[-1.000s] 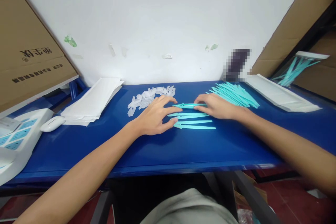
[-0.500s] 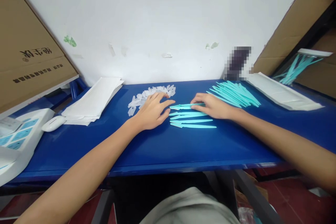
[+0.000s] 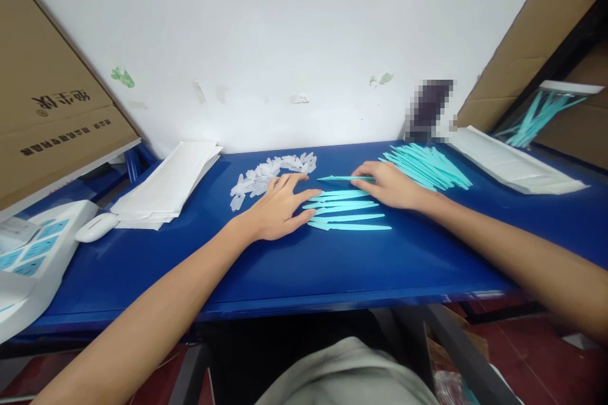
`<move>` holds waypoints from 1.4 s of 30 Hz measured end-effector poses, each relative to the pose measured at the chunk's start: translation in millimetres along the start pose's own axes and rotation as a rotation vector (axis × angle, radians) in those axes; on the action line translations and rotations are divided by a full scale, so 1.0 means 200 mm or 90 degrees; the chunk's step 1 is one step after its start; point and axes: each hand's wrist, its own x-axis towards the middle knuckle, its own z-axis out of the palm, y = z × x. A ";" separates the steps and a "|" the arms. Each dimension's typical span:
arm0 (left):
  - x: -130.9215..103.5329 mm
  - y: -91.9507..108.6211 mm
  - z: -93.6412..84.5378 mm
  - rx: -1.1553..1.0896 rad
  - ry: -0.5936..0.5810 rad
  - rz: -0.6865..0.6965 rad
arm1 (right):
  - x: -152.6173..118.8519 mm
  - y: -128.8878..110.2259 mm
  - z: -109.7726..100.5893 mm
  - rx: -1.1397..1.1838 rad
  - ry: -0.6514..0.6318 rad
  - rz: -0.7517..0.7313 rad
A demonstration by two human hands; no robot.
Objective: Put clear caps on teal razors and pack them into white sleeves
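Note:
My right hand [image 3: 390, 185] pinches one turquoise eyebrow razor [image 3: 339, 178] by its right end, with the blade end pointing left. Below it, several more eyebrow razors [image 3: 351, 218] lie side by side in a row on the blue table. The fingers of my left hand [image 3: 279, 207] are spread, and its thumb and index fingertips reach the left ends of that row. Just behind my left hand is a loose heap of small translucent plastic caps [image 3: 260, 174]. A larger pile of turquoise razors [image 3: 430, 168] lies beyond my right wrist.
White paper-like sheets [image 3: 168, 180] lie at the left, by a white computer mouse-like object [image 3: 97, 226] and a white device [image 3: 57, 253]. A flat white packet [image 3: 517, 164] and a clear container with turquoise razors [image 3: 541, 114] are at the right. Cardboard boxes [image 3: 57, 63] flank the table.
My right hand has moved slightly back and now holds a separate razor above the row. My left hand has come a little nearer and right, its fingertips at the row's left ends.

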 end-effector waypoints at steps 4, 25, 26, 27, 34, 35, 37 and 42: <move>0.01 0.01 0.00 -0.014 -0.026 -0.009 | 0.00 -0.01 0.00 -0.022 -0.011 -0.013; 0.00 -0.01 -0.04 -0.032 -0.083 -0.037 | 0.00 0.00 -0.01 -0.004 -0.020 -0.016; 0.00 -0.01 -0.04 -0.042 -0.084 -0.039 | 0.00 0.00 -0.01 -0.002 -0.016 -0.010; 0.00 -0.01 -0.04 -0.052 -0.084 -0.042 | 0.00 0.00 -0.01 0.000 -0.012 -0.006; 0.00 0.00 -0.04 -0.077 -0.061 -0.057 | 0.01 0.00 0.01 -0.006 -0.005 -0.006; 0.00 0.00 -0.03 -0.076 -0.055 -0.054 | 0.01 0.00 0.01 -0.013 -0.004 -0.002; 0.00 0.00 -0.03 -0.075 -0.040 -0.040 | 0.01 -0.01 0.02 -0.025 0.001 0.005; -0.01 0.03 -0.03 -0.067 -0.007 0.044 | -0.01 -0.02 0.02 -0.009 0.032 -0.012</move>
